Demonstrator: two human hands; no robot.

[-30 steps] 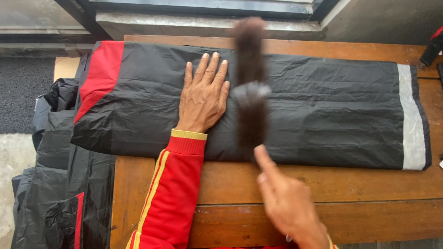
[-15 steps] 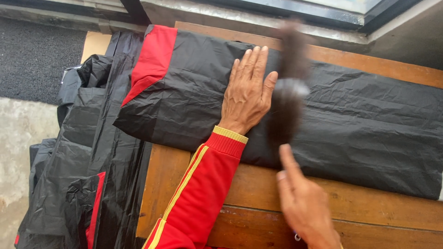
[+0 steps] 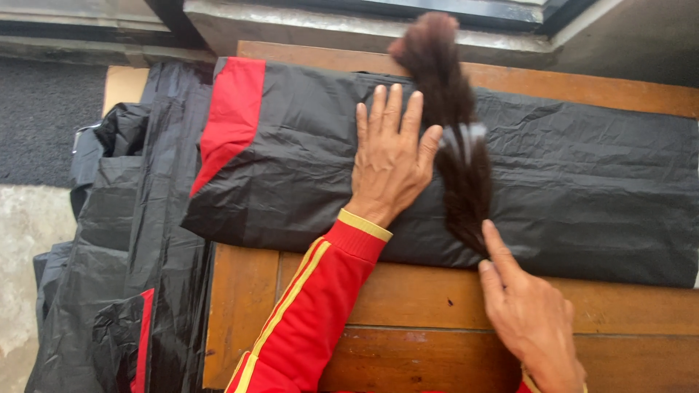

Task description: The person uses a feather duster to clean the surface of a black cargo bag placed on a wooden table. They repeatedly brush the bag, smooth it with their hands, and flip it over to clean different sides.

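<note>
My left hand (image 3: 389, 156), in a red sleeve with yellow stripes, lies flat with fingers spread on a folded black plastic bag (image 3: 582, 182) that has a red panel (image 3: 229, 109) at its left end. The bag stretches across a wooden table (image 3: 422, 306). My right hand (image 3: 528, 320) grips the lower end of a dark brown, hair-like bundle (image 3: 455, 124) between thumb and outstretched forefinger. The bundle is blurred, carries a pale band near its middle and lies over the bag just right of my left hand, its far end reaching the table's back edge.
A heap of crumpled black plastic bags with red patches (image 3: 124, 255) hangs off the table's left side. A concrete window ledge (image 3: 328, 22) runs behind the table. Dark matting (image 3: 44, 124) and pale floor lie at the far left.
The view has slid, so the table sits further right and closer. The dark bundle has swept over the bag in my right hand. My left hand stays pressed flat on the bag.
</note>
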